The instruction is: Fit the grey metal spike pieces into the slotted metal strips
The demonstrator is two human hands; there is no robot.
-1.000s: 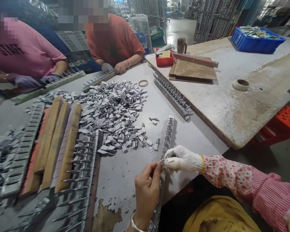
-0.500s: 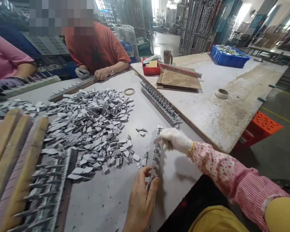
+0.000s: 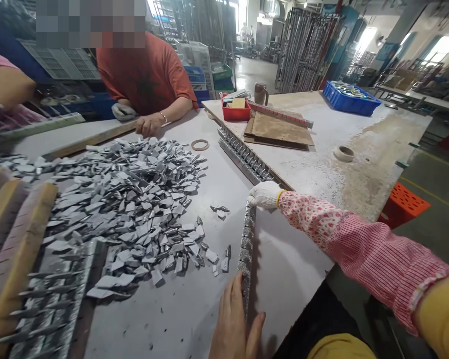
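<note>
A narrow, grey, speckled bar (image 3: pixel 246 244) with evenly spaced notches lies lengthwise before me. My left hand (image 3: pixel 234 319), bare, is at its near part, fingers along the left side and thumb on the right. The near end is hidden by this hand. My right hand (image 3: pixel 267 194), in a white knit glove, has its fingers closed around the far end. Left of the bar spreads a big pile of small grey-white pointed pieces (image 3: pixel 134 199). A few loose pieces (image 3: pixel 220 210) lie between pile and bar.
Spiked bars (image 3: pixel 247 157) lie along the raised board's edge. Wooden bars (image 3: pixel 26 229) and a spiked rack (image 3: pixel 48 299) stand at lower left. Across the table, a co-worker's hand (image 3: pixel 150 124) rests on a wooden bar. Beyond are a red box (image 3: pixel 235 113), cardboard (image 3: pixel 279 130) and a blue crate (image 3: pixel 349 99).
My right hand has moved from above the bar to its far end and closed there. My left hand has slid nearer to me, its thumb now wider from the fingers.
</note>
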